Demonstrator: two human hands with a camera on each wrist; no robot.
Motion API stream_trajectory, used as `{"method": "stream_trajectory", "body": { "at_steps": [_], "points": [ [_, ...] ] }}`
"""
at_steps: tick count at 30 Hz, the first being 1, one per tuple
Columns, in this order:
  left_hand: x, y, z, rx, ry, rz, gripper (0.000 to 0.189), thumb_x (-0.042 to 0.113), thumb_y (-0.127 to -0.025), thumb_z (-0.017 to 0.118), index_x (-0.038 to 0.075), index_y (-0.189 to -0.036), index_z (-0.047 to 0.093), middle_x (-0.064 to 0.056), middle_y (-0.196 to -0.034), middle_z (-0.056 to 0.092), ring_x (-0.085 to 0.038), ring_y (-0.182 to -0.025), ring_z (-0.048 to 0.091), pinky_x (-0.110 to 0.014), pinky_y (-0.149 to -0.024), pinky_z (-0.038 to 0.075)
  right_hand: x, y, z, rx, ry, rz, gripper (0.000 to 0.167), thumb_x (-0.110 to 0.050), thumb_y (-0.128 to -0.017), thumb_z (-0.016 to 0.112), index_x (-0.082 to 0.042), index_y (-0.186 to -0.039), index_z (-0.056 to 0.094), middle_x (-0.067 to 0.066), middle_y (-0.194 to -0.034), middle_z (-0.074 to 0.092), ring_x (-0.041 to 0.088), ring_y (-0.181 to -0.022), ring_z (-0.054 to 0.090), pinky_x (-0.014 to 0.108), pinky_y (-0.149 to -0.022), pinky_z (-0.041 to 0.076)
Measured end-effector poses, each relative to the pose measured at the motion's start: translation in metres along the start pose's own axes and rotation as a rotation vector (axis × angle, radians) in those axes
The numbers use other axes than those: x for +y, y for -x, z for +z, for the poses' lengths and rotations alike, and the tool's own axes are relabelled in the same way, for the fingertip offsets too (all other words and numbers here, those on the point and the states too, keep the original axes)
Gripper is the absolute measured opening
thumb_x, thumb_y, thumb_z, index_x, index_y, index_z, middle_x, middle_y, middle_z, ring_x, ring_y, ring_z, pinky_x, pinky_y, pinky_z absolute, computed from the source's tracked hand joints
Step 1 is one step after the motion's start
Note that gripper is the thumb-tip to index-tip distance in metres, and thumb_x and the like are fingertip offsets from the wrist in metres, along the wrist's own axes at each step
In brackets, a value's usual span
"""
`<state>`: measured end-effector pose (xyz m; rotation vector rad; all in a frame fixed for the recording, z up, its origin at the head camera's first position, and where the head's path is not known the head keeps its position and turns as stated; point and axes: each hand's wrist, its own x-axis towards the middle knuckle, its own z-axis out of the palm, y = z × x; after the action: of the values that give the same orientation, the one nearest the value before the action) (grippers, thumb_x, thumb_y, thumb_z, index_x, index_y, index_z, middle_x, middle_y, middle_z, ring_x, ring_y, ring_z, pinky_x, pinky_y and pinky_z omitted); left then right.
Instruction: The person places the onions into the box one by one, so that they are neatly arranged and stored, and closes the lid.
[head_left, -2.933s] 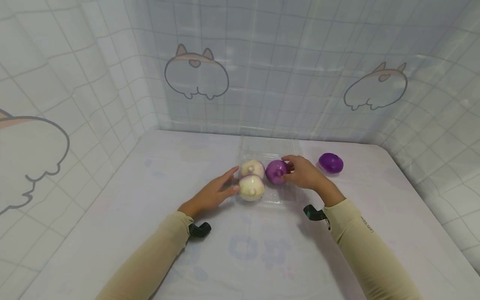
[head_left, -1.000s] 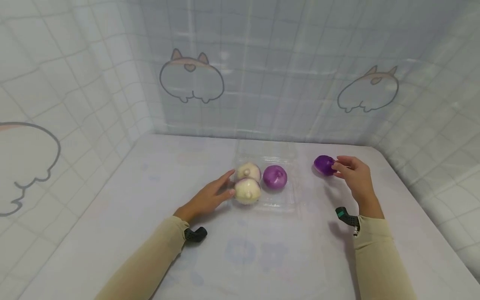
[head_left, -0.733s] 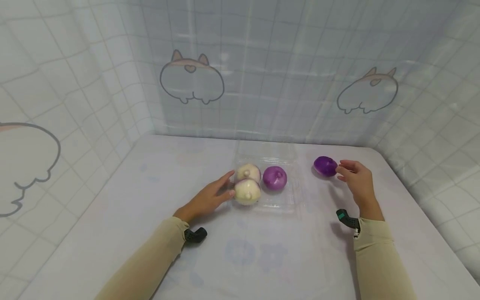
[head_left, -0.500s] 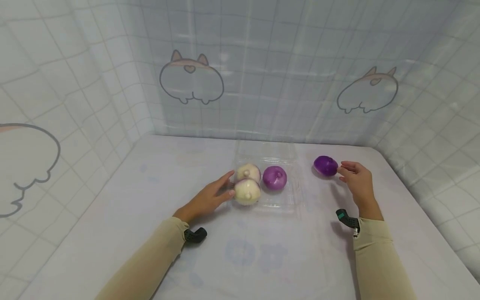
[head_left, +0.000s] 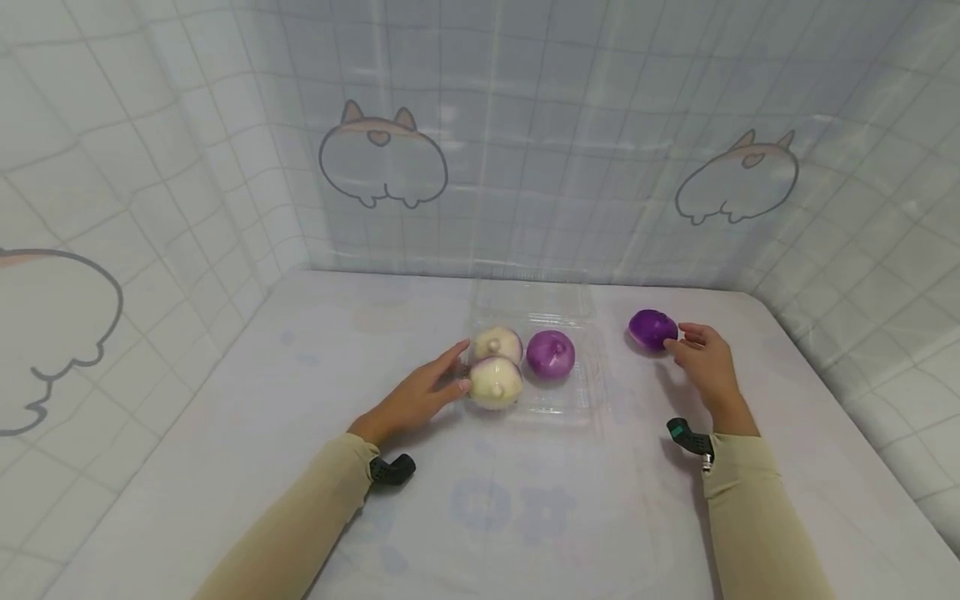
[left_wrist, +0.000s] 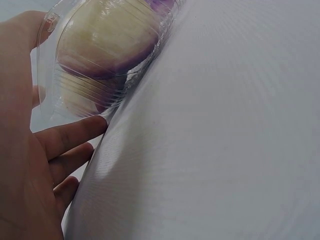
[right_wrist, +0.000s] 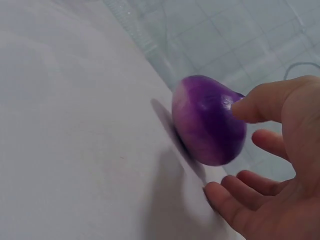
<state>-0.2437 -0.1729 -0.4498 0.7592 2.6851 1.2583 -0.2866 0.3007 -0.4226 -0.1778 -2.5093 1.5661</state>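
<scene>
A clear plastic clamshell box [head_left: 558, 404] lies with its lid folded back. Inside it are two cream-and-purple onions [head_left: 495, 384], one behind the other, and a purple onion [head_left: 551, 355] on their right. My left hand [head_left: 416, 398] rests against the box's left side, thumb and fingers spread along its wall; the left wrist view shows straight fingers by its edge. Right of the box, a darker purple onion [head_left: 651, 330] lies on the table. My right hand [head_left: 707, 362] is beside it with loosely bent fingers. The thumb overlaps its edge in the right wrist view; contact is unclear.
A pale cloth with faint prints covers the table [head_left: 480, 517]. Tile-patterned sheeting [head_left: 540, 150] with cartoon animal drawings rises behind the table and along both sides. The box's open lid [head_left: 532, 298] reaches back near the rear sheeting.
My right hand has left the purple onion in the box and moved right to the darker onion, lately shifting slightly left toward it. My left hand has stayed at the box.
</scene>
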Motion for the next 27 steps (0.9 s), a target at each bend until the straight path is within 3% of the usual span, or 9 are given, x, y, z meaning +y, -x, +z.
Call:
{"method": "stream_trajectory", "body": {
  "at_steps": [3,7,19,27],
  "points": [
    [0.000,0.000,-0.001,0.002,-0.004,0.004,0.070,0.052,-0.102,0.051,0.032,-0.161,0.020,-0.012,-0.148,0.050,-0.028,-0.141,0.039,-0.052,-0.116,0.027,-0.001,-0.005,0.004,-0.016,0.018,0.002,0.067,-0.027,-0.097,0.067,0.007,-0.147,0.039,0.031,-0.149,0.038,0.042,-0.136,0.041,0.036,-0.099,0.050],
    [0.000,-0.001,-0.001,-0.001,-0.004,0.003,0.070,0.051,-0.102,0.051,0.032,-0.161,0.020,-0.012,-0.148,0.050,-0.029,-0.141,0.039,-0.053,-0.116,0.027,-0.004,-0.007,0.010,-0.018,0.036,0.006,0.072,-0.030,-0.097,0.068,0.006,-0.149,0.035,0.033,-0.148,0.039,0.045,-0.137,0.039,0.056,-0.109,0.036],
    [-0.001,-0.001,-0.001,-0.005,-0.005,-0.001,0.069,0.053,-0.102,0.051,0.036,-0.161,0.019,-0.011,-0.149,0.049,-0.028,-0.142,0.038,-0.054,-0.115,0.026,-0.010,-0.006,0.023,0.018,0.046,0.047,0.079,-0.034,-0.097,0.068,0.004,-0.153,0.028,0.032,-0.150,0.037,0.044,-0.139,0.037,0.055,-0.113,0.032],
    [0.001,0.000,-0.002,-0.003,-0.019,0.013,0.070,0.049,-0.103,0.052,0.029,-0.162,0.020,-0.015,-0.148,0.049,-0.033,-0.141,0.039,-0.057,-0.115,0.026,-0.012,-0.004,0.028,0.024,0.078,0.034,0.076,-0.026,-0.097,0.067,0.007,-0.151,0.025,0.035,-0.148,0.037,0.046,-0.139,0.037,0.054,-0.114,0.029]
  ]
}}
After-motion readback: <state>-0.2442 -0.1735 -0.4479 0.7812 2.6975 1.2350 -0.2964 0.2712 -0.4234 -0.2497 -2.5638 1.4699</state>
